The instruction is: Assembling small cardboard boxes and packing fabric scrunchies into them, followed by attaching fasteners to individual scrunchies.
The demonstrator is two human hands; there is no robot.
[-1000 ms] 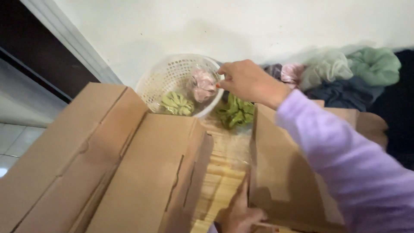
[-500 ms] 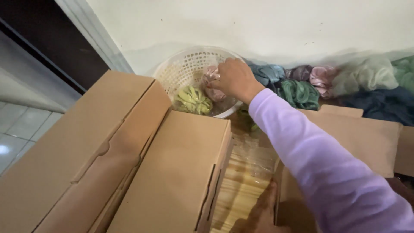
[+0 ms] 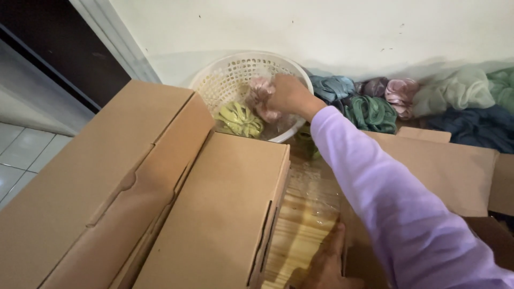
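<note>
Right hand (image 3: pixel 286 96) reaches into the white basket (image 3: pixel 214 80) by the wall, fingers closed on a pink scrunchie in a clear bag (image 3: pixel 261 92). Judged light, soft and crushable; the film looks slippery, so a pinch through the fabric bundle should hold better than the loose plastic. Basket also holds a green scrunchie (image 3: pixel 241 119), lying low toward its near rim. Left hand (image 3: pixel 326 265) rests at the bottom edge between the cardboard boxes (image 3: pixel 214 214); its fingers look loosely spread, holding nothing. More scrunchies (image 3: pixel 375 109) lie along the wall, just right of the basket.
</note>
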